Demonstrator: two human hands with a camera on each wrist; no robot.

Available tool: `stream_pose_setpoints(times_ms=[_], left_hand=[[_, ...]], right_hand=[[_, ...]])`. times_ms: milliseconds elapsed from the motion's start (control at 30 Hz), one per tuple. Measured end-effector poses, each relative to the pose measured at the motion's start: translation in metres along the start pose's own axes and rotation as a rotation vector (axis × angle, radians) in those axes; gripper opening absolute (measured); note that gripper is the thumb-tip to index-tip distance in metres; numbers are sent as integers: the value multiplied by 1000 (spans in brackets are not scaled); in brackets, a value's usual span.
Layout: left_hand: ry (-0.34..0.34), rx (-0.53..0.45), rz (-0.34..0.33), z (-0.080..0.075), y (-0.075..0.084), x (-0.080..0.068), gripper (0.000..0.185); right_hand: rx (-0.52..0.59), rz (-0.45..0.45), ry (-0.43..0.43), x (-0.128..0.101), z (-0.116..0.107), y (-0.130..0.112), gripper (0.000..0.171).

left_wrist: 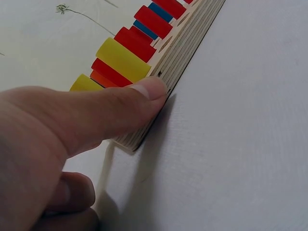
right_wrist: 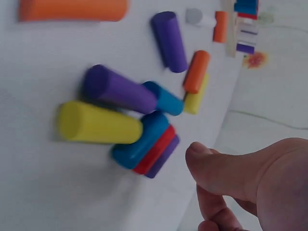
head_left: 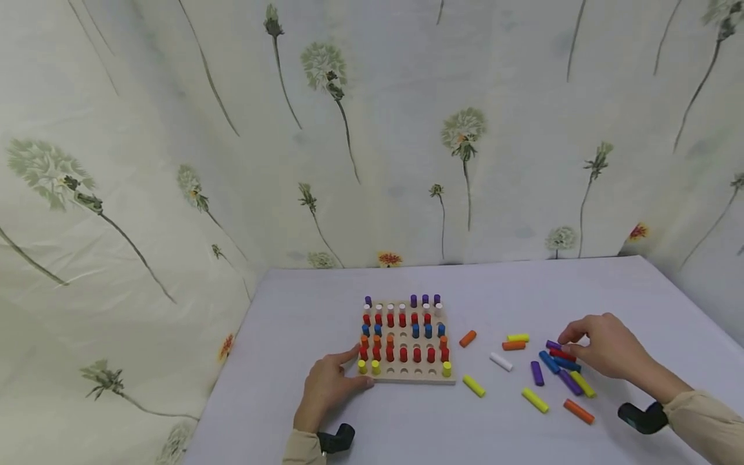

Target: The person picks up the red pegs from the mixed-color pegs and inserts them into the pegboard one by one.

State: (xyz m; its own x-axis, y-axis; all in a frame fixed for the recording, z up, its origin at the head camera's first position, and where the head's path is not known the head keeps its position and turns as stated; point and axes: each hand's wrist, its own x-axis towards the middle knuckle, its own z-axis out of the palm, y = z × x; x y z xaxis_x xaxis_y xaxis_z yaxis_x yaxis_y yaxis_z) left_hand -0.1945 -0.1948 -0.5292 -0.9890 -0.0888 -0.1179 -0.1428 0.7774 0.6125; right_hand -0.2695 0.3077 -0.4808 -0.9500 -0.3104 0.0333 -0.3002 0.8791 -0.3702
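Note:
A wooden pegboard (head_left: 415, 379) holds rows of upright pegs in purple, white, red, blue, orange and yellow, with some bare holes among them. My left hand (head_left: 327, 389) grips its front left corner, the thumb (left_wrist: 149, 89) against the layered front edge beside a yellow peg (left_wrist: 122, 57); the other fingers are partly hidden. At the right, my right hand (head_left: 609, 345) hovers over a loose pile, thumb and forefinger bent near a purple peg (right_wrist: 163, 156). That peg lies against a red peg (right_wrist: 155, 150) and a blue peg (right_wrist: 139, 144). Nothing shows between the right fingertips.
Loose pegs lie between board and pile: an orange peg (head_left: 467, 338), a white peg (head_left: 501, 361), a yellow peg (head_left: 473, 386) and several others. Another orange peg (head_left: 578, 411) is nearest the front. A flower-patterned curtain (head_left: 395, 129) hangs behind the white table (head_left: 314, 290).

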Motion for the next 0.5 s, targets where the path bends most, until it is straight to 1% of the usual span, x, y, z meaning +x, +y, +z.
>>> stream_pose_setpoints(times_ms=[200,300,400,500], left_hand=[[12,-2,13,0,-3,0,75],[11,-9,21,1,-2,1,75],[3,-16,13,1,-1,1,75],[-4,-11,0,0,1,0,75]], right_hand=[[14,33,-9,-7,10,10,8],[11,68,-36,-9,13,11,8],[1,87,-60,-11,16,11,10],[-2,75,-63,-13,18,9,11]])
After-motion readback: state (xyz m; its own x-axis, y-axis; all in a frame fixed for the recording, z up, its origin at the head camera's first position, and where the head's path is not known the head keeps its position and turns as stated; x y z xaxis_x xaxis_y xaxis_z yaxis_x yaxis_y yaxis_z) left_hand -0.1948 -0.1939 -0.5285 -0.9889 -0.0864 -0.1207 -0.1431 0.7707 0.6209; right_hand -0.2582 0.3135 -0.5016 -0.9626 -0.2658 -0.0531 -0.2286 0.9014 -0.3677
